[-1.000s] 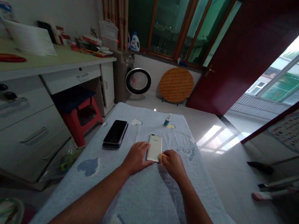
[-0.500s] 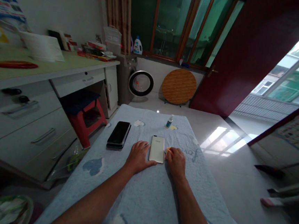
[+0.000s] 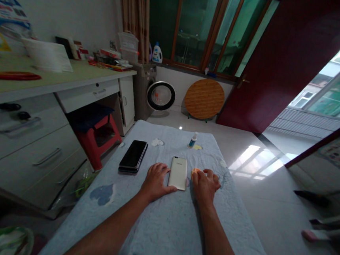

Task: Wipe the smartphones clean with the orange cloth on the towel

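At twelve o'clock stood a wood-framed window [image 3: 194,30], and towards two a dark red door [image 3: 264,68] hung ajar. A round wooden board [image 3: 204,98] leaned against the wall nearby. Patterned curtains [image 3: 134,17] hung at eleven, above a grey washing machine [image 3: 141,83] whose round door was swung open. A detergent bottle [image 3: 157,55] rested beside the curtains. At ten, a desk [image 3: 79,74] bore a white paper roll [image 3: 47,55] and a red-handled tool [image 3: 16,76]. A red stool [image 3: 95,162] sat at nine, a bin [image 3: 31,239] at eight.
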`<control>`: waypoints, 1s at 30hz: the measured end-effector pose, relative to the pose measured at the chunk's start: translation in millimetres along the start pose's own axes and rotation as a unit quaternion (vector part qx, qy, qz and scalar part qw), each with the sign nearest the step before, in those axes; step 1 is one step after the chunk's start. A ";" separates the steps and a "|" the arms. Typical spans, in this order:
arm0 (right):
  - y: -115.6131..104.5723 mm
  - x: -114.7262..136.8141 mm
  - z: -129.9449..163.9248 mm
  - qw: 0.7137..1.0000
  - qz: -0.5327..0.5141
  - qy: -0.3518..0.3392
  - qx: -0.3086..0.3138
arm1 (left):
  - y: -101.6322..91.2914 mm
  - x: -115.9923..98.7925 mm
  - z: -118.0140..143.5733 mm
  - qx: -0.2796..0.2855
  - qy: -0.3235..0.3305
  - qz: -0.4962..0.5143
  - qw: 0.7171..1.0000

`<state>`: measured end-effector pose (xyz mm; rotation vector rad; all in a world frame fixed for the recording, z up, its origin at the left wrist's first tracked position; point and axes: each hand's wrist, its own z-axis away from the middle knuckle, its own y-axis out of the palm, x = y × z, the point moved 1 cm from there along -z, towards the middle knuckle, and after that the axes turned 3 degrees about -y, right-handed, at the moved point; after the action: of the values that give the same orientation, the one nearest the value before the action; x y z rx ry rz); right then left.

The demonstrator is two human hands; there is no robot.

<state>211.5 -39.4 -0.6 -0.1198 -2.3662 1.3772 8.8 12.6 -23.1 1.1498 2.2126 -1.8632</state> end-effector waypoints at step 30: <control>2.6 62.7 31.7 0.990 -0.008 -0.108 0.088 | -14.4 -14.5 -2.0 0.116 -0.136 0.251 0.951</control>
<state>141.6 -47.1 1.9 0.1028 -2.3938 1.6590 12.3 6.8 -3.7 1.2473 1.4168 -1.9346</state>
